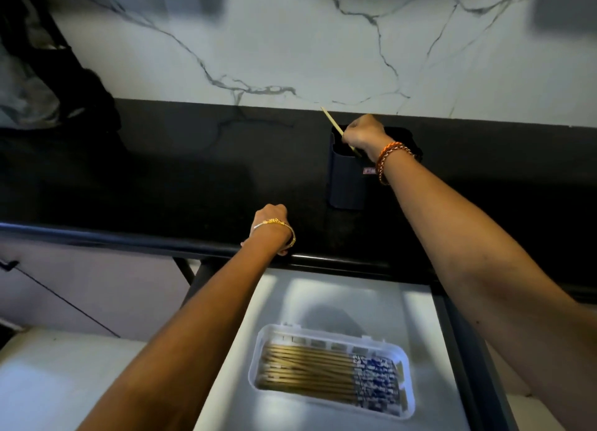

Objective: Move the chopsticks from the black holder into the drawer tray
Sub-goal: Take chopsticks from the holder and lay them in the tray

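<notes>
The black holder (347,178) stands on the dark counter against the marble wall. Over its mouth my right hand (365,133) is closed around a pale chopstick (331,120) that slants up to the left, its lower end still inside the holder. My left hand (269,217) rests fisted on the counter near its front edge, holding nothing that I can see. Below, in the open drawer, a white plastic tray (329,330) holds several chopsticks (307,369) lying side by side, their blue-patterned ends to the right.
The drawer floor (355,301) is grey with dark side rails. The counter's front edge (129,237) runs across above the drawer. Dark, blurred objects (64,85) sit at the counter's far left. White cabinet fronts lie at the lower left.
</notes>
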